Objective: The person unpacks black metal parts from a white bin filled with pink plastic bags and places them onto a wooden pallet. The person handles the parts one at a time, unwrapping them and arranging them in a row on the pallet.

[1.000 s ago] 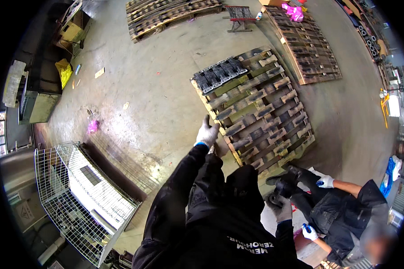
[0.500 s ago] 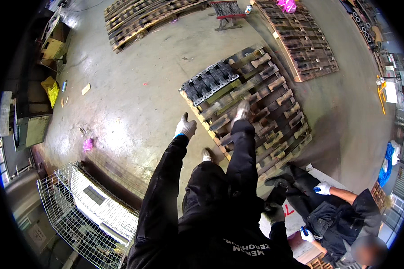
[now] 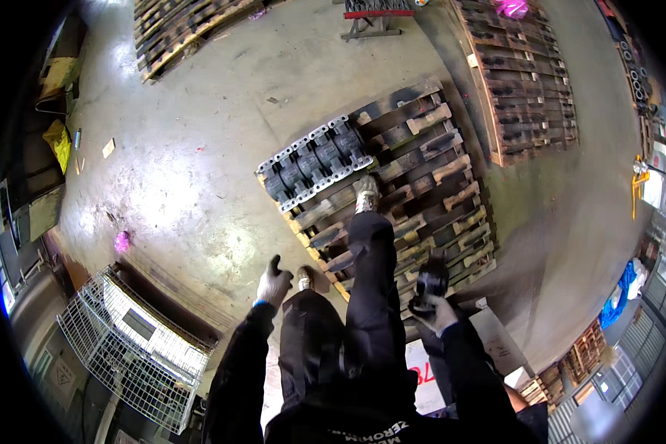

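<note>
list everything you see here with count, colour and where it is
pallet: one, dark wood, centre floor, right foot on it
castings: one row, dark grey, on the pallet's left end
part: one, black, in the right hand
far pallets: two groups, brown wood, top right and top left
wire cage: one, grey, lower left
trestle: one, red and grey, top centre
pink scrap: one, on the floor at left
yellow bag: one, far left
floor: grey concrete
left hand: white glove, empty, raised over the floor
right hand: white glove, holding the part
</note>
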Available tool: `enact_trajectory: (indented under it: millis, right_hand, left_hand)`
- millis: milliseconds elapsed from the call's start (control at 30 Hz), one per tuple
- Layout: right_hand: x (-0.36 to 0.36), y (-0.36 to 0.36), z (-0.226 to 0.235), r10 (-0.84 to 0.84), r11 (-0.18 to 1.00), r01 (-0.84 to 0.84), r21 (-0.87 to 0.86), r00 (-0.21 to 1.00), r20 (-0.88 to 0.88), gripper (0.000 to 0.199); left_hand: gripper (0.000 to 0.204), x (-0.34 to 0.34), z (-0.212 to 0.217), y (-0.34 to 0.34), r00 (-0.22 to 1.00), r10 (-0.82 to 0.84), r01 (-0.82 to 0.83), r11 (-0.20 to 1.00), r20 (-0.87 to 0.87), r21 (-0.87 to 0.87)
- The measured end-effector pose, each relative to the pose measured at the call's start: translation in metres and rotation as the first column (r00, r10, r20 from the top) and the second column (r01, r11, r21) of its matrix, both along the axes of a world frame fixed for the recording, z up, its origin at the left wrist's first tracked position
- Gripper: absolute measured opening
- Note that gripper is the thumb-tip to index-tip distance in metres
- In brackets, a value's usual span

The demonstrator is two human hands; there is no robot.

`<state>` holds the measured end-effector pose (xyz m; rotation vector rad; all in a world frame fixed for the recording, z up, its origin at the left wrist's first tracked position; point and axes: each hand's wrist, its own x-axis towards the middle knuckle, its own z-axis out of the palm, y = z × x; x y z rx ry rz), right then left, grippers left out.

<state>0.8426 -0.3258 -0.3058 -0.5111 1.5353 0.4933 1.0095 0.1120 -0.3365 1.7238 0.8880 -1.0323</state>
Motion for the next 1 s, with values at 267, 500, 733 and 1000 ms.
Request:
enact_trajectory:
  millis: [267, 500, 733, 1000]
  right_hand:
    - [0.276, -0.05, -0.176, 0.255, 0.962, -0.27, 0.045, 0.944, 0.212, 0.029]
    - [0.43, -0.057, -0.315, 0.61, 0.778, -0.628, 0.027, 0.764, 0.211, 0.026]
    - [0.451, -0.032, -0.368, 0.616, 0.634, -0.74, 0.227, 0.66, 0.431, 0.027]
    - [0.434, -0.028, -0.365, 0.867, 0.449, -0.881, -0.152, 0.387, 0.314, 0.055]
  left_hand:
    - [0.059, 0.034, -0.061, -0.106, 0.948, 0.275, -0.3, 0.94, -0.16, -0.163]
    - [0.058, 0.053, -0.123, -0.102, 0.882, 0.445, -0.462, 0.881, -0.156, -0.098]
    - [0.063, 0.039, -0.162, -0.09, 0.774, 0.57, -0.605, 0.794, -0.275, -0.056]
    - [0.053, 0.055, -0.158, -0.108, 0.825, 0.455, -0.506, 0.858, -0.335, -0.081]
